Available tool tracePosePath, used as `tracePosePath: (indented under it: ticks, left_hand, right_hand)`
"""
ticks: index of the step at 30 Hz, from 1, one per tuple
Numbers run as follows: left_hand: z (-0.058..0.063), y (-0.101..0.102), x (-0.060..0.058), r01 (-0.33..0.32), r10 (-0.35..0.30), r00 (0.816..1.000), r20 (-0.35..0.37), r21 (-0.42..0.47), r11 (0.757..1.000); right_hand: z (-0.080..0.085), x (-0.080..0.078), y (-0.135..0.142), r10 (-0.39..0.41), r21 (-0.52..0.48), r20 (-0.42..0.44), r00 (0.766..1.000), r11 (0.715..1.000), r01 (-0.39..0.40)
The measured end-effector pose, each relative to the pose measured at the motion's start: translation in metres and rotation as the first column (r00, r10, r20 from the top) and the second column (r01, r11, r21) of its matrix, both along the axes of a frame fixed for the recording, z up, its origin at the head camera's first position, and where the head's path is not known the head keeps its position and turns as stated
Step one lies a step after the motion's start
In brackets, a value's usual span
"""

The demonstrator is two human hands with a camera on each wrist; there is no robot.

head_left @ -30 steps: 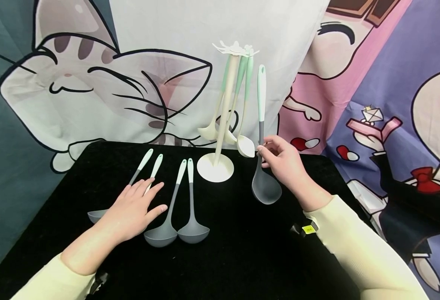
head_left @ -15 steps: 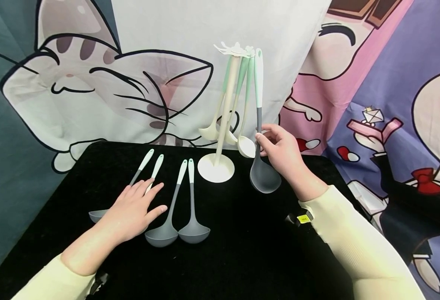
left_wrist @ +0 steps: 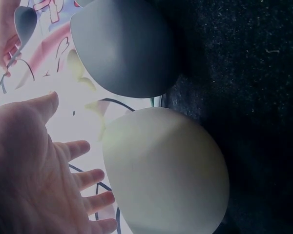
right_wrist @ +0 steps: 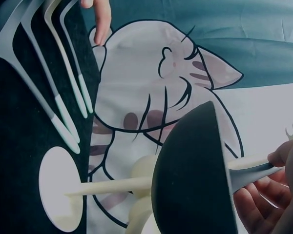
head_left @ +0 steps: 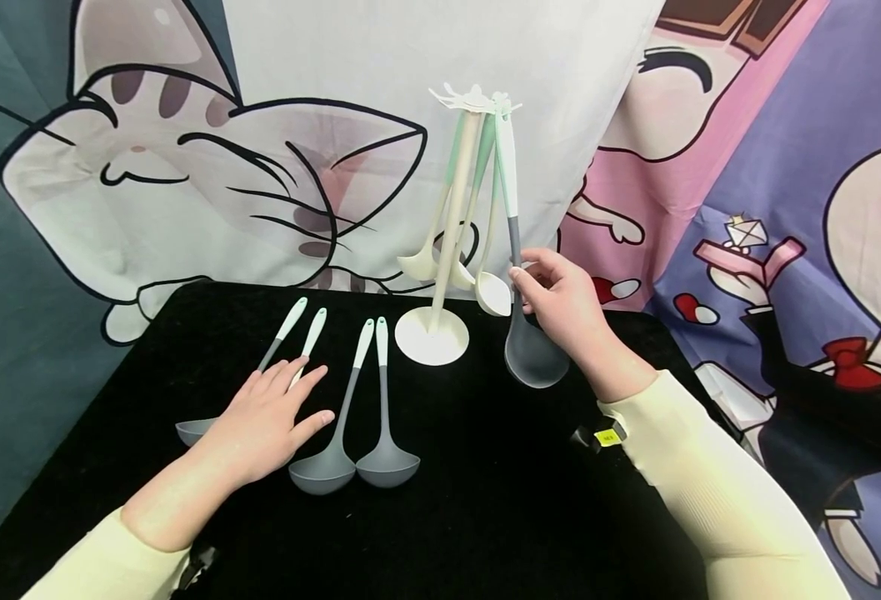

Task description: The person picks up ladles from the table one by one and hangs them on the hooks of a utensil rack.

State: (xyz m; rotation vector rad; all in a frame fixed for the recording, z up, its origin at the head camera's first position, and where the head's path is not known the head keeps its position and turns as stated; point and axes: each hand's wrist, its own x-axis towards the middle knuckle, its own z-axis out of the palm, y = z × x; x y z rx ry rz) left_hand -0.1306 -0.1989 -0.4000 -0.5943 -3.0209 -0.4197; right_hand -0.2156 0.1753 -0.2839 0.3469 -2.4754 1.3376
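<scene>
My right hand (head_left: 563, 304) pinches the grey shaft of a ladle (head_left: 534, 354) with a pale mint handle. That ladle hangs bowl-down, its handle top at the hooks of a cream utensil stand (head_left: 432, 337); whether it is on a hook I cannot tell. Several cream ladles (head_left: 493, 293) with green handles hang from the stand. My left hand (head_left: 260, 417) has its fingers straight, above the ladles on the table. In the left wrist view a cream ladle (left_wrist: 166, 170) and a grey ladle (left_wrist: 124, 48) lie beside its fingers, which grip nothing.
Two grey ladles (head_left: 387, 462) lie side by side left of centre on the black cloth (head_left: 485, 517). Another grey ladle (head_left: 194, 430) lies at the far left, partly hidden by the left hand. A printed cartoon curtain (head_left: 320, 50) hangs behind the table.
My right hand has raised the grey ladle and moved it slightly left, bringing its handle top from beside the stand to the hooks. My left hand stays in place.
</scene>
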Motion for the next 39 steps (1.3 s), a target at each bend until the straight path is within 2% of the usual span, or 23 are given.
tracePosePath:
  ticks: [21,29,39]
  left_hand:
    - [0.0,0.002,-0.001,0.0,0.0,1.0,0.007,-0.001,1.0]
    - [0.001,0.002,0.0,-0.001,0.001,1.0,0.008,0.004,1.0]
    - [-0.001,0.001,0.0,-0.004,0.004,1.0,0.013,0.007,1.0]
  right_hand:
    - [-0.006,-0.01,-0.009,0.009,0.021,-0.01,1.0,1.0,-0.009]
    - [-0.014,-0.022,-0.017,0.019,0.045,0.021,1.0,0.999,-0.02]
    - [-0.017,-0.04,-0.027,0.018,0.111,0.059,0.998,0.994,-0.024]
